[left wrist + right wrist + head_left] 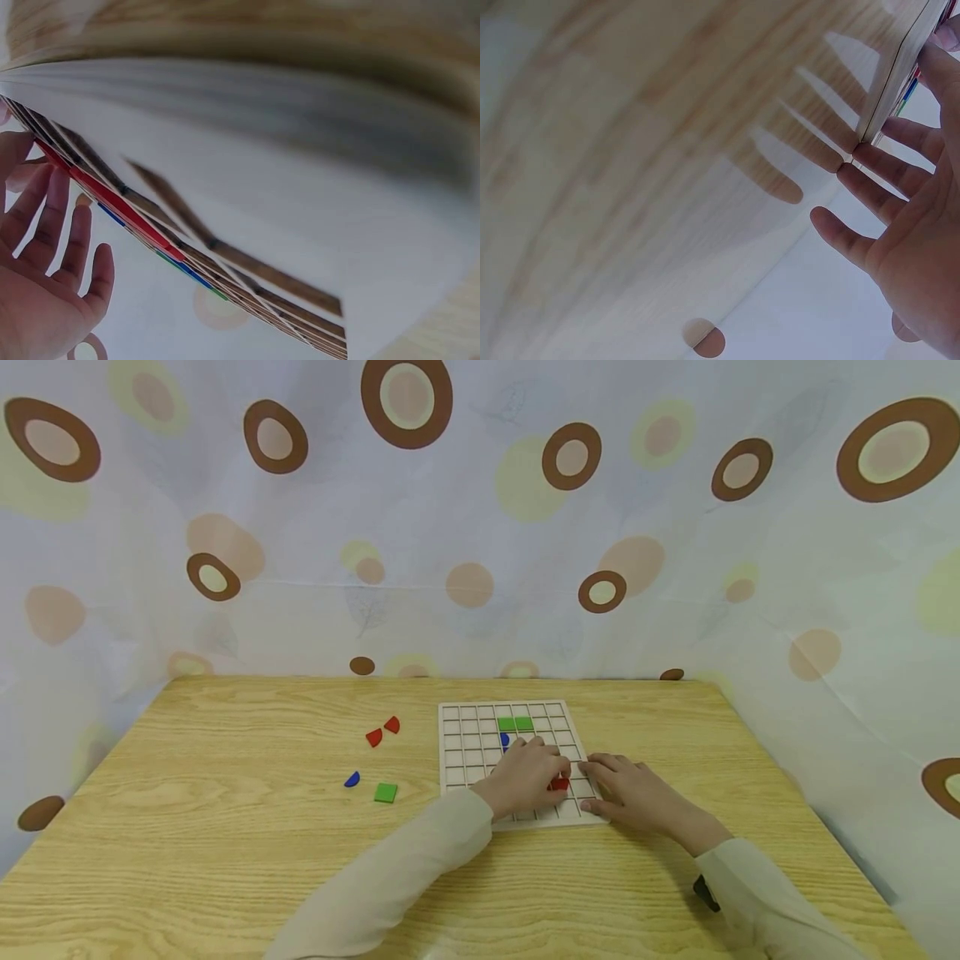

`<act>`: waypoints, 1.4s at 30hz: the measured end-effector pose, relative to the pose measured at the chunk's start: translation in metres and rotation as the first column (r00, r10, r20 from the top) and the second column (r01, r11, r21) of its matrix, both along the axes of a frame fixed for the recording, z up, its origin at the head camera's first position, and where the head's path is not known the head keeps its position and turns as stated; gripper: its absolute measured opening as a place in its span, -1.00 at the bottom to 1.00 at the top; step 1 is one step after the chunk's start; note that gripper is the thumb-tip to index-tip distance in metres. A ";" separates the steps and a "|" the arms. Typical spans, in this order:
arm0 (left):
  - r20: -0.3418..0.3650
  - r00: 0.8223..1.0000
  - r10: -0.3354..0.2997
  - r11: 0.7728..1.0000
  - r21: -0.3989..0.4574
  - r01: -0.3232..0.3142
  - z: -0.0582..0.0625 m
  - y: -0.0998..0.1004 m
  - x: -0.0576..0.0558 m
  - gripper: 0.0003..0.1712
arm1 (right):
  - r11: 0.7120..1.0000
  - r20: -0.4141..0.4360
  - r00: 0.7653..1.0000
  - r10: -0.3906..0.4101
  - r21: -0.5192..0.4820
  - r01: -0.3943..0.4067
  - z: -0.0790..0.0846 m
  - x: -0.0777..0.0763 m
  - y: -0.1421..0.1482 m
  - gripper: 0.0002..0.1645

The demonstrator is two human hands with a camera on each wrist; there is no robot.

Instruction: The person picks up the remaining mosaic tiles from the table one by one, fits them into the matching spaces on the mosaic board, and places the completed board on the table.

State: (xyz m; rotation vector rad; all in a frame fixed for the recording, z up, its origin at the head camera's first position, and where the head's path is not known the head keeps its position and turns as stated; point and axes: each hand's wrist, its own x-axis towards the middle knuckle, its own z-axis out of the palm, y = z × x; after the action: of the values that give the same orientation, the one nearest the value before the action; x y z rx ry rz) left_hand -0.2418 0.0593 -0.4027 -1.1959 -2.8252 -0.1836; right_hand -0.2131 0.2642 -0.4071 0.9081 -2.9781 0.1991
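A pale gridded board [465, 743] lies on the table. My left hand [525, 774] reaches over its lower right part, thumb and index finger pinching a red piece [558, 784] at the grid surface; its exact shape is partly hidden. In the left wrist view, more red [124, 210] lies flat along the board beyond those fingertips. Two green squares [515, 724] sit in upper cells, with a blue piece [505, 739] below them, partly covered by the left hand. My right hand [637, 792] rests with extended fingers against the board's right edge.
Left of the board lie two red quarter-circle pieces [374, 737], a blue half-circle [352, 779] and a loose green square [386, 792]. A patterned curtain [472, 635] stands behind and beside the wooden table [225, 793].
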 end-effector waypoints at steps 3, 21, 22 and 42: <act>-0.002 1.000 0.003 1.000 0.004 -0.003 0.000 0.000 0.000 -0.74 | 1.000 0.003 1.000 0.000 -0.001 0.000 0.000 0.000 0.000 -0.30; -0.016 1.000 -0.006 1.000 0.014 0.006 0.002 -0.005 -0.001 -0.69 | 1.000 0.017 1.000 -0.014 0.000 0.014 0.000 -0.001 0.000 -0.30; -0.019 1.000 -0.007 1.000 0.016 0.007 0.003 -0.006 -0.001 -0.69 | 1.000 0.014 1.000 -0.013 0.002 0.013 0.000 -0.002 0.000 -0.31; -0.048 0.998 -0.027 0.996 0.080 0.031 0.012 -0.052 -0.004 -0.72 | 1.000 0.000 1.000 -0.011 0.017 0.011 -0.001 -0.002 0.000 -0.29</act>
State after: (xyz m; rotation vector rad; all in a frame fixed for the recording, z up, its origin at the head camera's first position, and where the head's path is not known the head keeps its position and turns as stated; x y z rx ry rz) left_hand -0.2455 0.0071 -0.3910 -1.2088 -2.7338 -0.2657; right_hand -0.2151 0.2644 -0.4080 0.8939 -2.9887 0.1742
